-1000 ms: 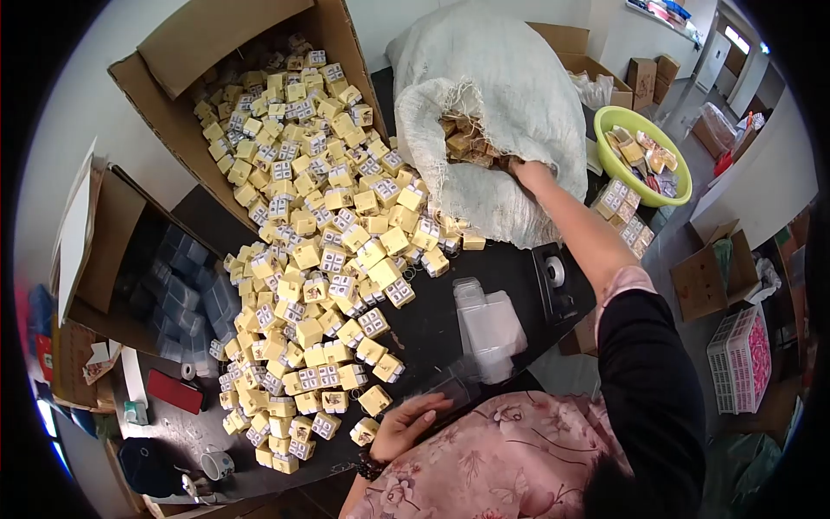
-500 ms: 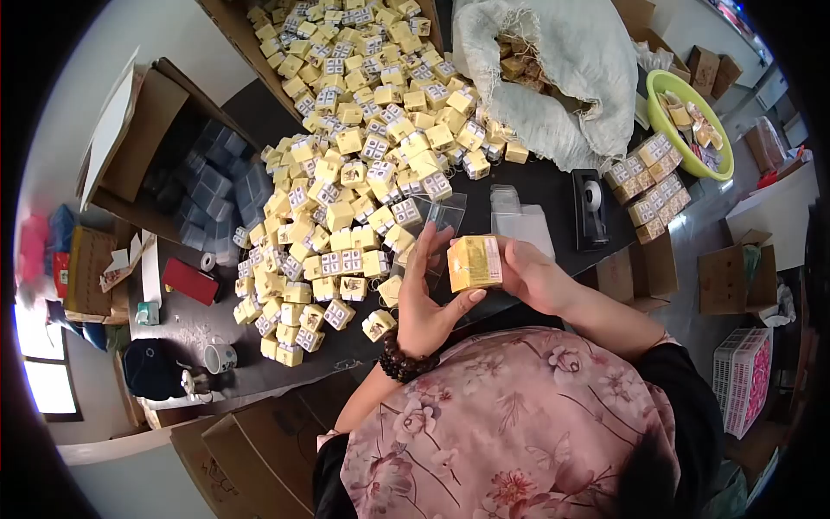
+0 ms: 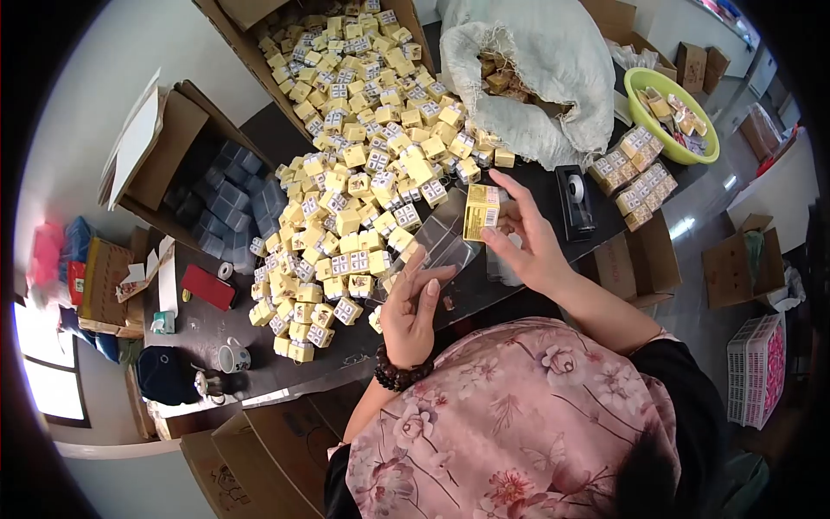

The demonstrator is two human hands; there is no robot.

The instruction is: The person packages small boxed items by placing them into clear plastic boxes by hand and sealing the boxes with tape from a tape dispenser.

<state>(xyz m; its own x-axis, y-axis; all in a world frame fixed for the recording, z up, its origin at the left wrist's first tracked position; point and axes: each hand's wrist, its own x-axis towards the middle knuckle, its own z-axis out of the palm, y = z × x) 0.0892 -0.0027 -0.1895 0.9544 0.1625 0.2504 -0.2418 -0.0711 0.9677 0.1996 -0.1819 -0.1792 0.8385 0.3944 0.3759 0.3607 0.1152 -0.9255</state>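
Note:
In the head view, my right hand (image 3: 529, 242) grips a small yellow box (image 3: 476, 214) between thumb and fingers, and a barcode shows on one side of it. My left hand (image 3: 408, 318) is empty, its fingers apart, held lower and to the left near the table's front edge. A clear plastic case (image 3: 449, 233) lies on the table between the hands. More clear plastic (image 3: 500, 266) sits partly hidden under my right hand. Just beyond my left hand spreads a big pile of small yellow and white boxes (image 3: 346, 221).
A woven sack (image 3: 575, 95) and a tape dispenser (image 3: 574, 203) stand to the right. Beside them are stacked boxes (image 3: 644, 195) and a green basin (image 3: 705, 151). At left, a carton (image 3: 147, 177) holds clear cases; a mug (image 3: 233, 355) and a red case (image 3: 207, 287) lie near it.
My right hand has lifted the yellow box up and away from my left hand, turning it. The left hand has let go of the box and dropped lower. The whole view has shifted slightly.

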